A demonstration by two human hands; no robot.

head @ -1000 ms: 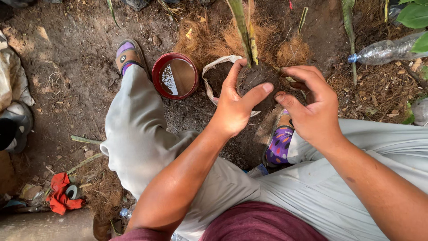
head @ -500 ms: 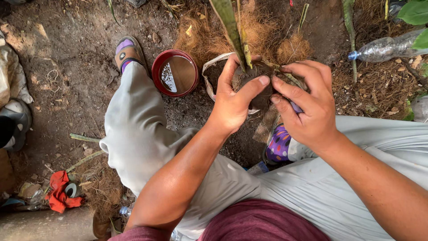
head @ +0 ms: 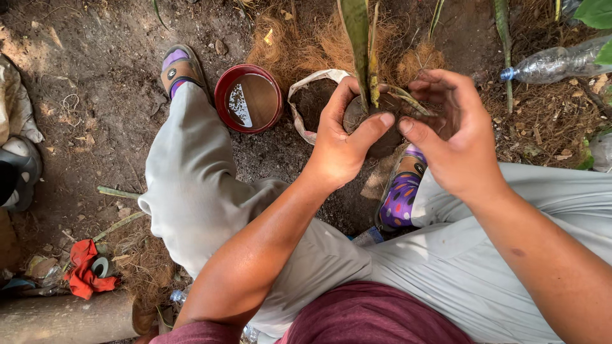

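A red bowl (head: 248,97) of dark water sat on the dirt ground (head: 76,76), within reach beside an open white sack (head: 305,102) of soil. The left hand (head: 341,143) cupped the seedling's root ball (head: 370,121), fingers clenched round it so it stood upright; the right hand (head: 456,137) curled loosely against its far side, seemingly pressing soil. Since the earlier frame both hands had closed tighter around it.

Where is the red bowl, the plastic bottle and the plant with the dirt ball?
red bowl (head: 220,95), head view, left rim.
plastic bottle (head: 561,60), head view, clear body.
plant (head: 357,32), head view, green stalk.
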